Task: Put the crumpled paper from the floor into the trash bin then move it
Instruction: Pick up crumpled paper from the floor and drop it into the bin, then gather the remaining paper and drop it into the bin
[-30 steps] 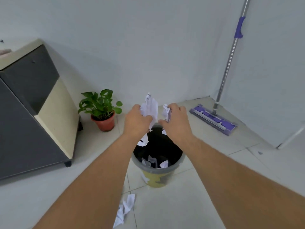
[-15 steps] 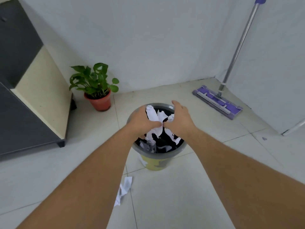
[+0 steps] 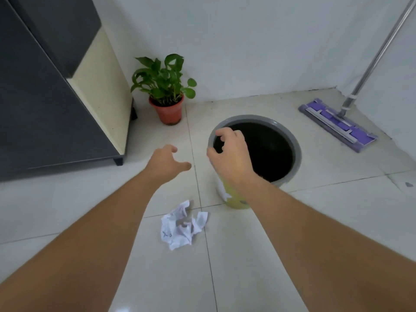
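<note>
The trash bin (image 3: 298,152) has a grey rim, a yellow side and a dark inside, and stands on the tiled floor at centre right. My right hand (image 3: 229,154) hovers over its near left rim, fingers curled apart, holding nothing. My left hand (image 3: 166,163) is open over the floor just left of the bin, fingers spread. A crumpled white paper (image 3: 181,225) lies on the tiles in front of the bin, between my two forearms. The bin's contents are lost in the dark.
A potted green plant (image 3: 165,91) stands by the back wall left of the bin. A dark and cream cabinet (image 3: 56,97) fills the left side. A purple flat mop (image 3: 337,123) leans in the right corner.
Both hands held crumpled paper over the bin, pushed it in and let go. They now hold nothing, the left one moved off to the bin's left. The view tilted down.
</note>
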`<action>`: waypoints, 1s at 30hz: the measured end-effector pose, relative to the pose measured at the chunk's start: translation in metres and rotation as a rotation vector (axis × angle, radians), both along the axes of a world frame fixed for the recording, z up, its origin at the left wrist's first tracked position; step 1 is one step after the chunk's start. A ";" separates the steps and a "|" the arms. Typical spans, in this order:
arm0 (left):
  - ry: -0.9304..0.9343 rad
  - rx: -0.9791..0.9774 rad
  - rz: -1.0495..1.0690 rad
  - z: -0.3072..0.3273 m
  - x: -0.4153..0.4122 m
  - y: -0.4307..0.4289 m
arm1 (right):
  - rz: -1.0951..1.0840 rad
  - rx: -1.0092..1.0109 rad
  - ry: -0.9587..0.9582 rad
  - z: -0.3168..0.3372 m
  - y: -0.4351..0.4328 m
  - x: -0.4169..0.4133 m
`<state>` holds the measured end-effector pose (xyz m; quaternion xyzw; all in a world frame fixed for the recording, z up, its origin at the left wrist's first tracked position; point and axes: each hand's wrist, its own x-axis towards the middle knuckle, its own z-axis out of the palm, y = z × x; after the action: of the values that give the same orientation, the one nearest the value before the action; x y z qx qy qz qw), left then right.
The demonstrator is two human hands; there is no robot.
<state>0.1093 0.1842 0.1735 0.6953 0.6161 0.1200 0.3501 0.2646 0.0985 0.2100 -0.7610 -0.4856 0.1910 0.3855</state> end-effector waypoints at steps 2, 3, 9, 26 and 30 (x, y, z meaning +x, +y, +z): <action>0.093 -0.045 -0.022 -0.026 -0.027 -0.010 | 0.062 0.018 0.046 -0.021 0.000 -0.027; 0.137 -0.073 -0.042 -0.040 -0.039 -0.016 | 0.096 0.028 0.059 -0.033 -0.001 -0.039; 0.328 -0.225 -0.280 -0.117 -0.076 -0.054 | 0.211 -0.111 0.029 -0.123 -0.021 -0.076; 0.559 -0.120 -0.485 -0.211 -0.050 -0.078 | 0.268 -0.656 -0.069 -0.262 -0.052 -0.096; 0.426 -0.106 -0.438 -0.218 -0.054 -0.080 | 0.243 -0.671 -0.008 -0.262 -0.046 -0.096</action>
<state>0.0557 0.1037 -0.0441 0.8017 0.5167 -0.1390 0.2664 0.1685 0.0526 -0.0520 -0.7828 -0.4841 0.3813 0.0866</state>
